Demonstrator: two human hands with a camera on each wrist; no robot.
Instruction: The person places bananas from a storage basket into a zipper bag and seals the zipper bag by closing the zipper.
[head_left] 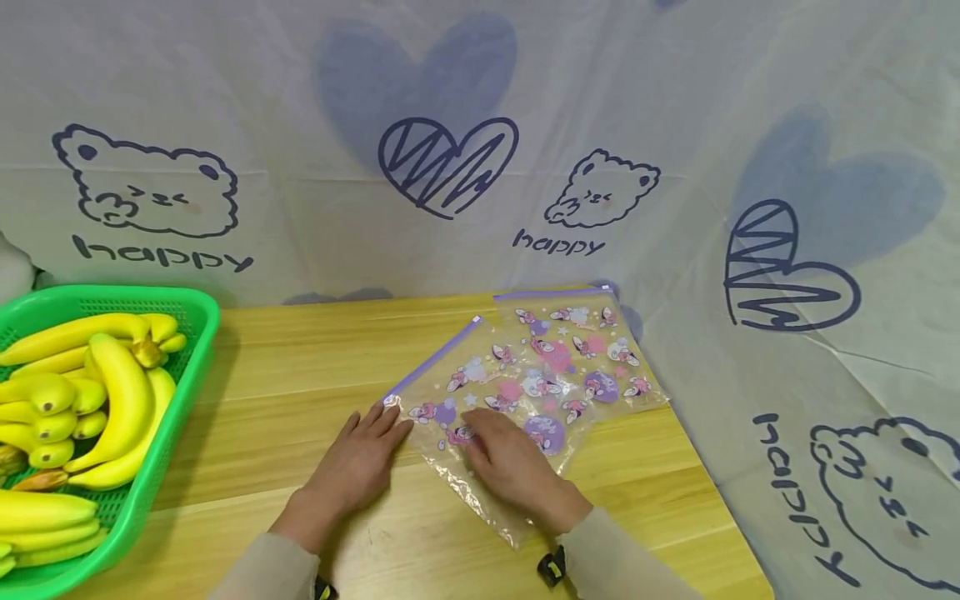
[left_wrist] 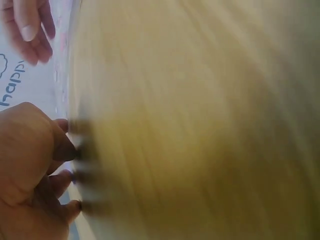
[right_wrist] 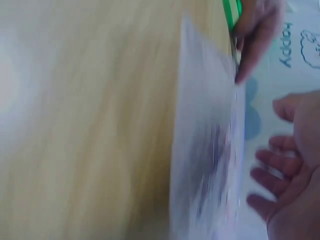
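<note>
A clear zip bag (head_left: 480, 392) with a purple zipper strip and pink and purple cartoon prints lies flat on the wooden table. It partly overlaps a second, similar zip bag (head_left: 611, 350) behind it. My left hand (head_left: 358, 462) has its fingertips down at the near bag's left corner, by the end of the zipper strip. In the left wrist view, the fingertips (left_wrist: 73, 207) of that hand meet the tabletop. Over the middle of the near bag is my right hand (head_left: 513, 467); the right wrist view shows its fingers (right_wrist: 275, 162) spread and slightly bent, above the bag.
To the left stands a green plastic basket (head_left: 206, 333) with several bunches of bananas (head_left: 123, 400) in it. The wooden table (head_left: 292, 367) ends against a white cloth (head_left: 315, 233) with bear and heart prints, which hangs behind and to the right.
</note>
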